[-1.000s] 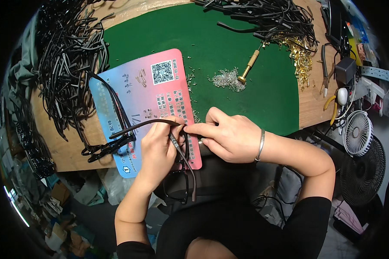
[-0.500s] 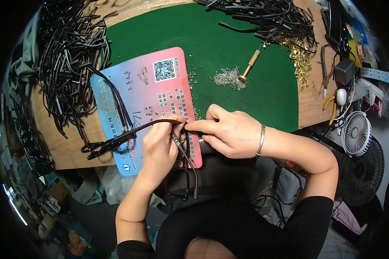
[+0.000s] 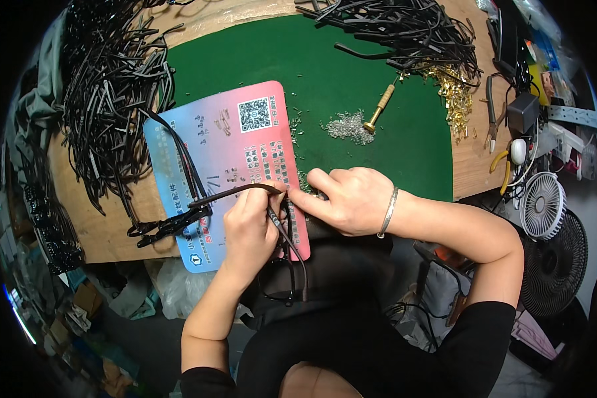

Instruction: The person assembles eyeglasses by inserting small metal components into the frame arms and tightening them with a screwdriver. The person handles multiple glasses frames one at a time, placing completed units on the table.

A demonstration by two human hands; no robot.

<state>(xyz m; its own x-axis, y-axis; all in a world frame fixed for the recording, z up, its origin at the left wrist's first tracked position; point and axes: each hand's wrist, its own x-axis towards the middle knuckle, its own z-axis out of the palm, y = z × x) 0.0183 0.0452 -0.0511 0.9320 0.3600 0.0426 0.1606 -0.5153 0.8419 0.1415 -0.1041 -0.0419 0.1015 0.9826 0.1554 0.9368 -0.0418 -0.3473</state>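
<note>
Partly over a green mat [image 3: 404, 159], a card [image 3: 212, 151] bears metal bits [image 3: 201, 127]; left grip [image 3: 251, 222] holds eyeglasses [image 3: 297, 251], right grip [image 3: 353, 202] unclear.

Green mat [image 3: 404, 159]: bright and even before you, apparently lit from above.
Your left hand [image 3: 249, 229] and right hand [image 3: 355, 202]: well lit, outlines crisp.
Metal bracelet [image 3: 389, 213]: a thin glint.
Your black shirt [image 3: 351, 331]: detail sinks into shadow.
Light strip [image 3: 21, 318]: white glare at your lower left.
Wooden table [image 3: 103, 239]: edges bent by the fisheye; picture corners fall to black.
</note>
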